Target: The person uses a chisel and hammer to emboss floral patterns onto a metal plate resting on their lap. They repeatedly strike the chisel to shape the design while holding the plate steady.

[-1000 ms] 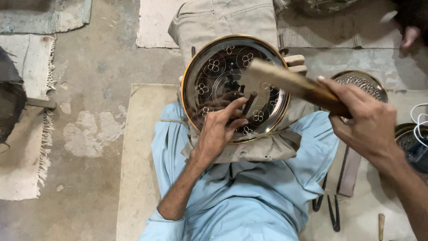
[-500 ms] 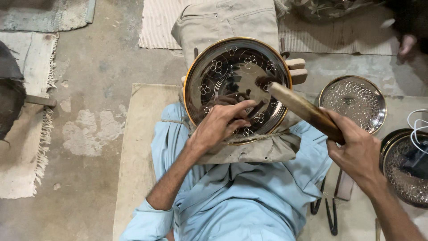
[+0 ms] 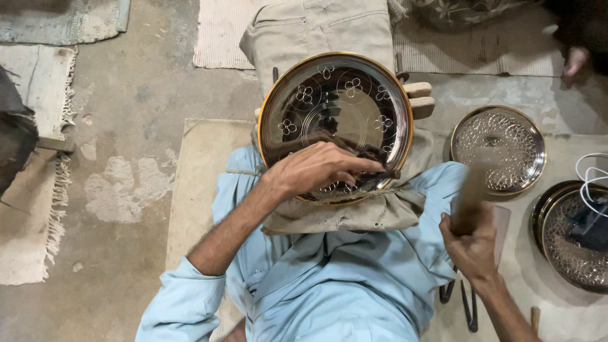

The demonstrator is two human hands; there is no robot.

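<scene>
Bare concrete floor [image 3: 133,95] lies under me, patched pale in places, with a tan mat [image 3: 196,190] beneath my legs. Starting at my left hand [image 3: 320,168]: its fingers [image 3: 358,166] are drawn together and pinched on a thin dark tool [image 3: 383,172], the tip pressed against the face of the round metal plate [image 3: 335,101]. That plate, dark and shiny with a gold rim and small engraved 4-petal flowers, is propped tilted on my lap, its lower edge bedded in a khaki cloth [image 3: 354,212] bunched over my light blue clothing [image 3: 329,278]. My left forearm, sleeve pushed up, crosses the lower part of the plate

My right hand [image 3: 472,244] is off to the side, well apart from the plate, fingers [image 3: 457,235] wrapped tight round the handle of a wooden mallet [image 3: 472,190]; its upper part is smeared with blur, so I cannot make out the head

Outward from there, a patterned silver tray [image 3: 497,149] lies flat on the floor just beyond the mallet. 1 more dark-rimmed tray [image 3: 570,234] sits at the right edge with a white cable [image 3: 589,180] looping over it. Black pliers [image 3: 465,304] lie on the ground by my right wrist. 2 pale wooden blocks [image 3: 421,98] show behind the plate's rim, and a fringed rug [image 3: 38,209] covers the floor far left
</scene>
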